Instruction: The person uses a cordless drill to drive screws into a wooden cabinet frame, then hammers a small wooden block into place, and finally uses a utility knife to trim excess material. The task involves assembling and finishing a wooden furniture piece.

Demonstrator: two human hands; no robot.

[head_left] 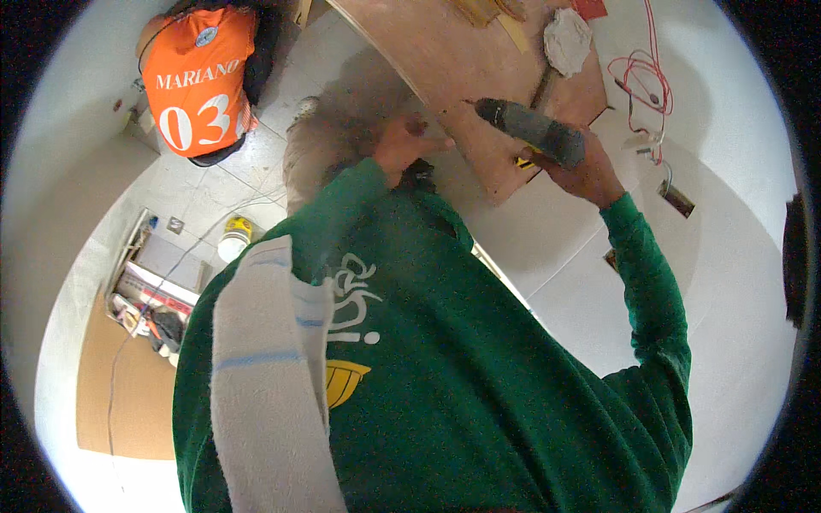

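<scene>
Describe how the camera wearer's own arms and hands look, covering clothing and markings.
Dark green long sleeves cover both arms: the left sleeve and the right sleeve reach the wrists, with no print visible. The right one creases at the elbow. The left hand and right hand are ungloved.

Right of the right hand [588, 175]: pale, smooth wall [735, 265], curved by the lens, with a rectangular recessed box [677, 198] lower right of that hand; red wires [646, 77] hang above it. Left of the left hand [400, 152]: light tiled floor [269, 158], joints visible, glossy in places. Farther left, pale wall [64, 197]. Light brightest at lower left, well apart from both hands.
</scene>
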